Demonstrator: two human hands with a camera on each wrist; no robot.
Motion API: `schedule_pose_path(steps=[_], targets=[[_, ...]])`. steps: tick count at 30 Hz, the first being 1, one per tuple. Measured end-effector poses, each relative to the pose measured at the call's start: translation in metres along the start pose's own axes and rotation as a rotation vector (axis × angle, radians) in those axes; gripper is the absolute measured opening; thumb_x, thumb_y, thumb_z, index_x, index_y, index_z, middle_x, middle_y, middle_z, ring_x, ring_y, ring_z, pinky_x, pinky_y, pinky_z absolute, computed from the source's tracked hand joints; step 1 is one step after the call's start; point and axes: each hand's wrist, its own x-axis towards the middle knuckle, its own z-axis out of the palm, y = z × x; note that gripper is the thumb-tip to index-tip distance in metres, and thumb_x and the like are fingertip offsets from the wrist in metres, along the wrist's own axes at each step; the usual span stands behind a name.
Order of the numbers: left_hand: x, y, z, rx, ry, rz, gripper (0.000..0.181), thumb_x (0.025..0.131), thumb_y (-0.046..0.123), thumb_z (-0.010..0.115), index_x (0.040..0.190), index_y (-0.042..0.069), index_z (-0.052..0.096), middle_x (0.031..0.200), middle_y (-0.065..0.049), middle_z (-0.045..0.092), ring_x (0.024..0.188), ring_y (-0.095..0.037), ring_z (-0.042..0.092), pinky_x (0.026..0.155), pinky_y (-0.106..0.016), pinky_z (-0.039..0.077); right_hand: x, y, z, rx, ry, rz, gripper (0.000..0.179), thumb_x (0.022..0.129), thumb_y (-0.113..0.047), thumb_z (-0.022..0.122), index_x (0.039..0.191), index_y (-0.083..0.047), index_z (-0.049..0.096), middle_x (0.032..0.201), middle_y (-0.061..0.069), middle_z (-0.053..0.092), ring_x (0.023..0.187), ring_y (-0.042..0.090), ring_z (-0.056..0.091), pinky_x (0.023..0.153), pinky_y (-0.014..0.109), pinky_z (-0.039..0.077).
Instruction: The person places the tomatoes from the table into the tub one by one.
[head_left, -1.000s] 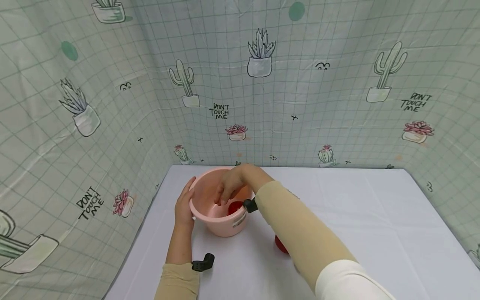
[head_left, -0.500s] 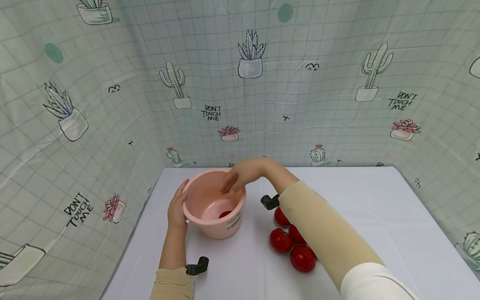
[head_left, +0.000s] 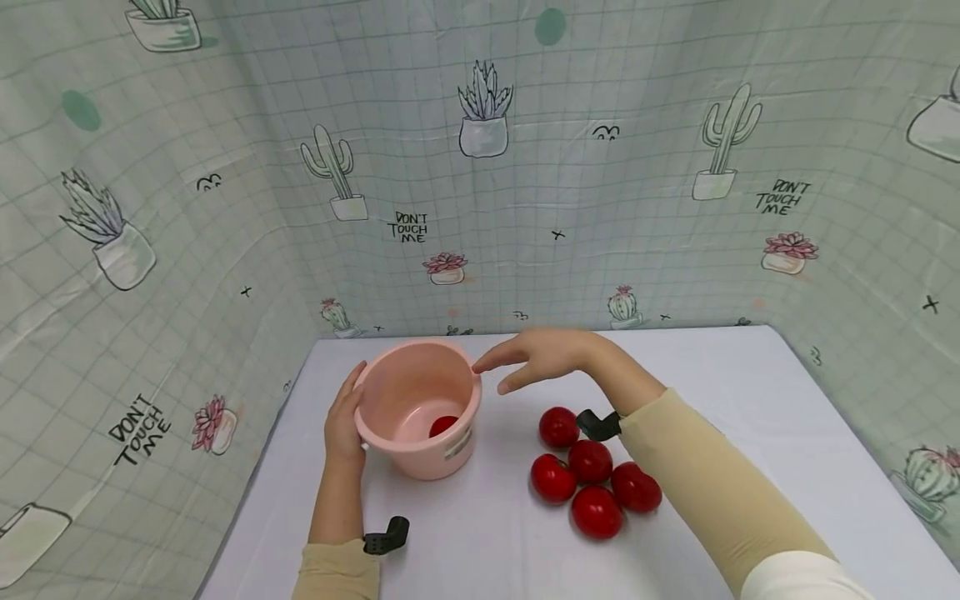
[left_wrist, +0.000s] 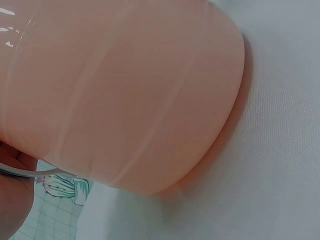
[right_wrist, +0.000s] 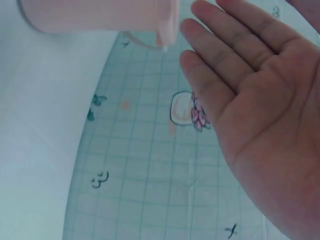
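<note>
A pink plastic bucket point(head_left: 420, 392) stands on the white table, one red tomato point(head_left: 442, 426) visible inside it. My left hand point(head_left: 343, 425) holds the bucket by its left side at the rim; in the left wrist view the bucket's wall point(left_wrist: 135, 95) fills most of the picture, and only part of the hand shows beside the handle. Fingers extended and palm bare, my right hand point(head_left: 551, 353) hovers just right of the bucket's rim. In the right wrist view its flat palm point(right_wrist: 280, 110) holds nothing. Several red tomatoes point(head_left: 590, 462) lie grouped below the right forearm.
A grid-patterned cloth point(head_left: 562, 192) with cactus drawings hangs behind and along both sides of the table. The white tabletop point(head_left: 720, 375) extends to the right of the tomatoes. The bucket's thin handle point(right_wrist: 142, 42) hangs at its far side.
My right hand has come up out of the bucket and moved right, past the rim, uncovering the tomatoes on the table. The left hand stays on the bucket. The head view has shifted slightly.
</note>
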Motion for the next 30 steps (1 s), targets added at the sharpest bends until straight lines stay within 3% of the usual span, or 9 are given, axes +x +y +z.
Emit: schedule_pose_path(steps=[9, 16, 30], targets=[[-0.002, 0.000, -0.004, -0.005, -0.003, 0.006, 0.044, 0.104, 0.029, 0.035, 0.143, 0.042, 0.049, 0.155, 0.017, 0.041, 0.145, -0.008, 0.034, 0.119, -0.038, 0.033, -0.041, 0.020, 0.018, -0.009, 0.145, 0.004, 0.051, 0.092, -0.049, 0.063, 0.140, -0.042, 0.051, 0.144, -0.021, 0.051, 0.138, 0.013, 0.047, 0.113, 0.046, 0.040], [-0.003, 0.000, -0.003, -0.005, -0.009, 0.023, 0.044, 0.104, 0.029, 0.034, 0.144, 0.040, 0.048, 0.155, 0.016, 0.041, 0.144, -0.009, 0.036, 0.118, -0.039, 0.034, -0.072, 0.038, 0.031, -0.020, 0.231, 0.055, 0.053, 0.089, -0.057, 0.063, 0.140, -0.049, 0.048, 0.144, -0.021, 0.051, 0.138, 0.012, 0.046, 0.113, 0.046, 0.040], [-0.003, -0.002, 0.001, -0.013, -0.016, 0.025, 0.044, 0.104, 0.030, 0.033, 0.144, 0.039, 0.048, 0.155, 0.015, 0.040, 0.145, -0.009, 0.035, 0.118, -0.038, 0.033, -0.124, 0.071, 0.063, 0.054, 0.337, 0.073, 0.057, 0.092, -0.051, 0.063, 0.145, -0.041, 0.045, 0.149, -0.013, 0.049, 0.140, 0.023, 0.046, 0.111, 0.056, 0.039]])
